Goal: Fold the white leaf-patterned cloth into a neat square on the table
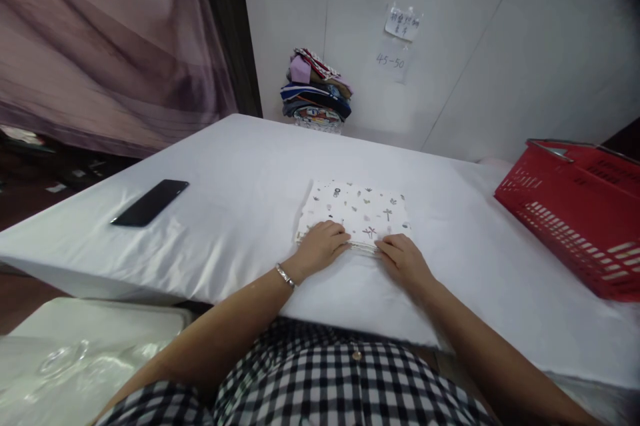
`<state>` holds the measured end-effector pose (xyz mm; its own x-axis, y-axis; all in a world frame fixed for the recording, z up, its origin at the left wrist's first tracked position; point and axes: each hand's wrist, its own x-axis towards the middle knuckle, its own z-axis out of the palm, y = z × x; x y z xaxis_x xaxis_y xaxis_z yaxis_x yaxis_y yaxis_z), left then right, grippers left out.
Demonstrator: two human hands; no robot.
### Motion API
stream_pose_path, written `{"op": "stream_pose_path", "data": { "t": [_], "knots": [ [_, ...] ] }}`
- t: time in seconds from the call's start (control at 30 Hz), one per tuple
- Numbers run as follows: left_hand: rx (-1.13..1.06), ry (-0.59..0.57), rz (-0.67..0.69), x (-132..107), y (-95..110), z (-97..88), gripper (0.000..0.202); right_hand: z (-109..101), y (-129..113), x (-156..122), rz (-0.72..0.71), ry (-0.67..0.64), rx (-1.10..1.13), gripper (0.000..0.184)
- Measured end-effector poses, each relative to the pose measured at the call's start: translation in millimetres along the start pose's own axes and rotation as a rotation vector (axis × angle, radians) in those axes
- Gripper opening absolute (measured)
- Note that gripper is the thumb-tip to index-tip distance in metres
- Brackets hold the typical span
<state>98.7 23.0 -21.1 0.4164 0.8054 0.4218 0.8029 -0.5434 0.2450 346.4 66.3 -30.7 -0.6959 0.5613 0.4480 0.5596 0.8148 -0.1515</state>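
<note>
A white cloth (357, 209) printed with small plants and figures lies folded into a flat rectangle on the white-covered table (240, 199). Its layered near edge faces me. My left hand (323, 246), with a silver bracelet at the wrist, grips that edge toward the left corner, fingers over the top. At the right part of the same edge, my right hand (404, 259) holds the cloth with its fingers close together. Both hands rest low against the tabletop. What lies under the fingers is hidden.
A black phone (151, 203) lies on the table's left side. On the right stands a red plastic basket (570, 213). Folded clothes (317, 89) are stacked at the far edge by the wall. A clear-wrapped white bin (100, 346) sits below the table at left.
</note>
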Motion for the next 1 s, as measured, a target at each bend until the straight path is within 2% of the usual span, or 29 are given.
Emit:
{"op": "stream_pose_path", "data": {
  "t": [0.33,0.47,0.63,0.77,0.87,1.0],
  "knots": [
    [0.057,-0.034,0.022,-23.3,-29.6,-7.0,0.032,-4.8,11.1,-16.6,-0.033,0.007,0.022,0.033],
    [0.072,-0.090,0.007,-26.5,-33.7,-7.9,0.032,-3.0,16.7,-19.9,-0.016,-0.007,0.081,0.032],
    [0.078,-0.099,0.034,-28.2,-37.2,-4.7,0.032,-3.2,20.2,-22.8,0.005,-0.009,0.120,0.030],
    [0.103,-0.097,0.065,-30.0,-37.9,-2.9,0.033,-14.0,10.0,-12.7,0.024,-0.036,0.140,0.032],
    [0.111,-0.090,0.070,-29.8,-36.9,-3.3,0.033,-19.2,-5.2,4.6,0.007,-0.052,0.106,0.043],
    [0.122,-0.098,0.074,-31.5,-37.4,-3.1,0.034,-6.5,-19.9,18.8,-0.041,-0.215,-0.052,0.054]
  ]
}}
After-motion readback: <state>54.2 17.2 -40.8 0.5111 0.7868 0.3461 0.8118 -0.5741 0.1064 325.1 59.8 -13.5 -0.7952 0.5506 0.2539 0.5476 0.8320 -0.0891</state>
